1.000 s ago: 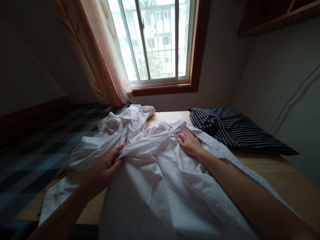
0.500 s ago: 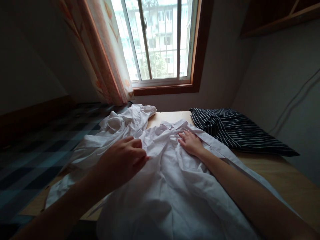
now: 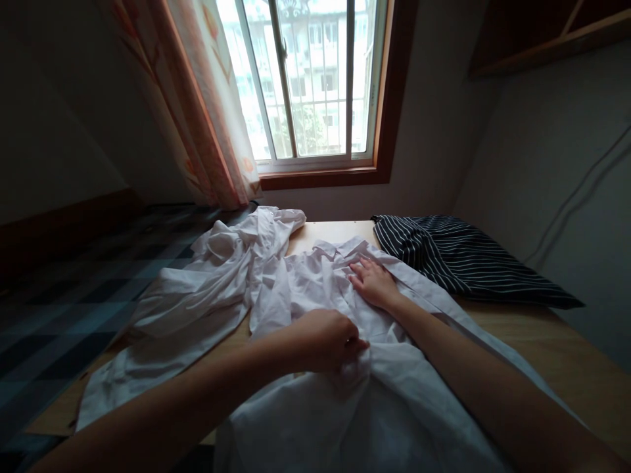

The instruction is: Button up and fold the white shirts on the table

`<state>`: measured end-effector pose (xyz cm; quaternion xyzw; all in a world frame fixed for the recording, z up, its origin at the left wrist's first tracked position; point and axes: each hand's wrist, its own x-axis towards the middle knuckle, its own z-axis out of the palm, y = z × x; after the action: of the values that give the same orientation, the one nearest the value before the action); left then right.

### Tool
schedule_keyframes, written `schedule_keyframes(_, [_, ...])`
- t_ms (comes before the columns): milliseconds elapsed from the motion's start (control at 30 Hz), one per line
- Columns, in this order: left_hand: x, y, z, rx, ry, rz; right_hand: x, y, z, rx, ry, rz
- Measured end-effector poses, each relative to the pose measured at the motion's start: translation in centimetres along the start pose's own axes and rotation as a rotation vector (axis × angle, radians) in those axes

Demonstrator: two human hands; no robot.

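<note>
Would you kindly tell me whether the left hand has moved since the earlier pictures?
Yes: judged against the window, the left hand has moved rightward across the white shirt beneath it, nearer the right hand.

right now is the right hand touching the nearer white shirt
Touching: the head view shows the right hand resting palm down on the nearer white shirt, close to its collar, with no gap visible.

No text, label, brand, number or sign is legible; a faint vertical row of tiny marks on the pale, narrow right-hand side frame of the rectangular, sliding glass window is too small and blurred to read.
</note>
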<state>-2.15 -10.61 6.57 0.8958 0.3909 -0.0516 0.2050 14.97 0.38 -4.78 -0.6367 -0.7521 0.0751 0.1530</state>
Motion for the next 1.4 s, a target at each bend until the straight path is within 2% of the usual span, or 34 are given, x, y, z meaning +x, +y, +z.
schedule_keyframes(67, [0.8,-1.0,-0.9,-0.024,-0.073,-0.024,0.0,0.1,0.0,0.002,0.005,-0.001])
schedule_keyframes(100, [1.3,-1.7,-1.6,-0.057,-0.079,-0.038,0.0,0.1,0.0,0.004,0.011,-0.002])
schedule_keyframes(133, [2.0,-2.5,-2.2,-0.060,-0.031,-0.065,0.0,0.2,0.1,0.008,0.020,-0.008])
schedule_keyframes(233, [4.5,-5.6,-3.1,0.190,0.409,-0.234,0.1,0.4,0.2,0.036,0.060,-0.040])
schedule_keyframes(267, [5.3,-6.7,-2.8,0.236,0.521,-0.289,0.1,0.5,0.3,0.049,0.075,-0.049])
schedule_keyframes(300, [6.0,-7.7,-2.2,0.253,0.570,-0.306,0.1,0.6,0.4,0.061,0.088,-0.053])
schedule_keyframes(467, [7.9,-12.3,3.1,0.154,0.682,-0.210,0.2,0.7,0.4,0.077,0.087,-0.048])
schedule_keyframes(533, [8.1,-13.5,4.7,0.128,0.684,-0.189,0.2,0.7,0.4,0.070,0.072,-0.053])
schedule_keyframes(633, [8.1,-14.4,5.6,0.097,0.646,-0.187,0.1,1.0,0.3,0.055,0.041,-0.062])
schedule_keyframes(767, [8.1,-14.7,5.3,0.073,0.585,-0.217,-0.3,1.9,0.1,0.032,-0.003,-0.120])
schedule_keyframes(867, [8.0,-14.6,5.0,0.109,0.482,-0.236,-0.7,2.5,-0.1,0.039,-0.013,-0.160])
schedule_keyframes(967, [7.8,-14.4,4.6,0.150,0.391,-0.251,-0.8,3.0,-0.1,0.067,0.008,-0.179])
schedule_keyframes(1033, [7.7,-14.2,4.4,0.162,0.371,-0.260,-0.8,3.2,-0.2,0.105,0.052,-0.198])
schedule_keyframes(1133, [7.6,-13.8,4.3,0.152,0.380,-0.270,-0.8,3.0,-1.0,0.184,0.142,-0.252])
schedule_keyframes(1233, [7.4,-13.6,4.4,0.149,0.428,-0.261,-1.3,1.8,-2.6,0.275,0.191,-0.287])
schedule_keyframes(1333, [7.4,-13.7,4.6,0.164,0.505,-0.220,-2.4,0.0,-3.7,0.323,0.131,-0.250])
schedule_keyframes(1400, [7.5,-13.9,4.7,0.157,0.564,-0.151,-3.1,-1.0,-3.7,0.324,0.057,-0.213])
